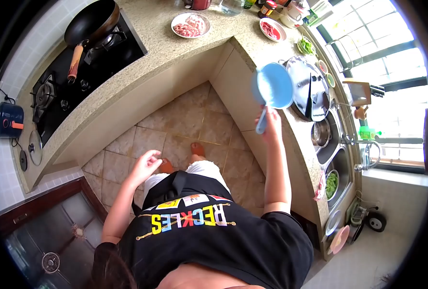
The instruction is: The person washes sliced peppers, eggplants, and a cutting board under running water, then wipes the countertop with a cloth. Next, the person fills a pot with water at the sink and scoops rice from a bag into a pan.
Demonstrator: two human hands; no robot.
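Observation:
My right hand grips the handle of a light-blue plastic water scoop, its round bowl held out over the counter edge by a large dark pot with a shiny lid. I cannot tell whether the scoop holds liquid. In front of my waist, above the floor, my left hand is empty, its fingers loosely bent and apart. Beyond the pot, a steel pot sits in the sink near the faucet.
A black wok with a wooden handle rests on the gas stove at left. Plates of raw meat and red slices stand on the counter. Green vegetables fill a bowl in the near sink basin.

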